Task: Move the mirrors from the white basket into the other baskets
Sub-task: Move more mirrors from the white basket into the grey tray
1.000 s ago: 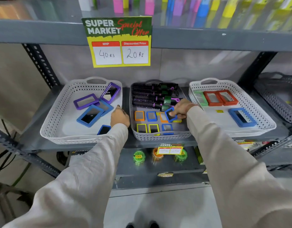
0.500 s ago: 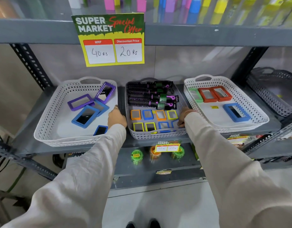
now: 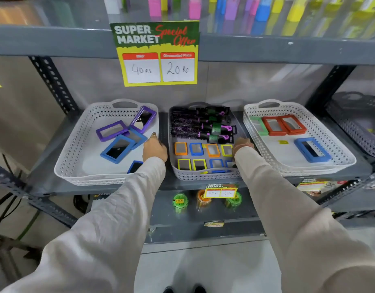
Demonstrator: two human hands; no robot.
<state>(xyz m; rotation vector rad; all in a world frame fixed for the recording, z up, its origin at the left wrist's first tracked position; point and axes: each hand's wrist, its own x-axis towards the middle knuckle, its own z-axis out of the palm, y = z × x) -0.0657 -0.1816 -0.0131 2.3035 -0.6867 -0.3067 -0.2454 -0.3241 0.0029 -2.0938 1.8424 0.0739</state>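
Three baskets stand on the grey shelf. The left white basket (image 3: pixel 76 157) holds two purple-framed mirrors (image 3: pixel 111 130) and blue-framed mirrors (image 3: pixel 118 149). The middle basket (image 3: pixel 203 176) holds black hairbrushes (image 3: pixel 201 125) at the back and two rows of small orange, blue and yellow mirrors (image 3: pixel 196 149). The right white basket (image 3: pixel 338 163) holds a green mirror, two red mirrors (image 3: pixel 282 124) and a blue mirror (image 3: pixel 312 149). My left hand (image 3: pixel 154 149) rests curled on the left basket's right rim. My right hand (image 3: pixel 242 144) sits at the middle basket's right wall, fingers hidden.
A yellow price sign (image 3: pixel 159 53) hangs from the shelf above. Coloured boxes line the top shelf. A dark basket (image 3: pixel 359 123) stands at far right. Small green and orange round items (image 3: pixel 180 203) sit on the lower shelf. Slotted shelf uprights flank the baskets.
My right hand put down the small blue mirror it held over the middle basket and drew back to that basket's right wall. My left hand stayed on the rim.
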